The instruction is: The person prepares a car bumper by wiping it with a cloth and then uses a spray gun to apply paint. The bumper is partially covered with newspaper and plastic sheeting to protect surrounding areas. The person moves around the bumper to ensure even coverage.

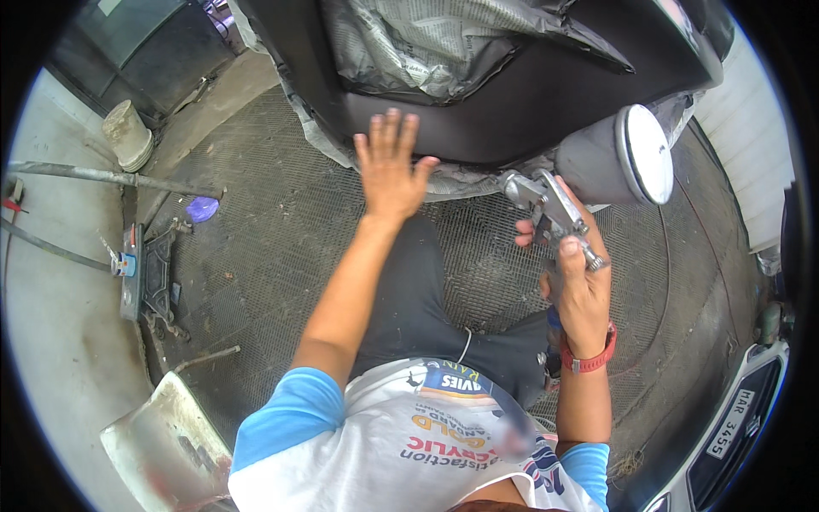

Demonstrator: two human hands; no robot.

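My right hand point(584, 299) is wrapped round the handle of a metal spray gun point(553, 205), its thumb at the rear by the knob. A grey paint cup point(589, 158) with a white lid sits tilted on the gun. Ahead of me is a dark car body panel point(512, 128), partly masked with newspaper point(409, 51) and with paper hanging along its lower edge. My left hand point(394, 175) has its fingers spread flat over that edge; whether it touches the surface I cannot tell. The gun's nozzle points toward the panel's lower edge.
A thin hose point(667, 264) trails over the textured floor at right. A white car's front point(738, 427) stands lower right. On the left are a dirty bucket point(128, 141), a metal pipe point(102, 174), purple plastic point(202, 209), a small can point(126, 264) and a stained white chair point(158, 435).
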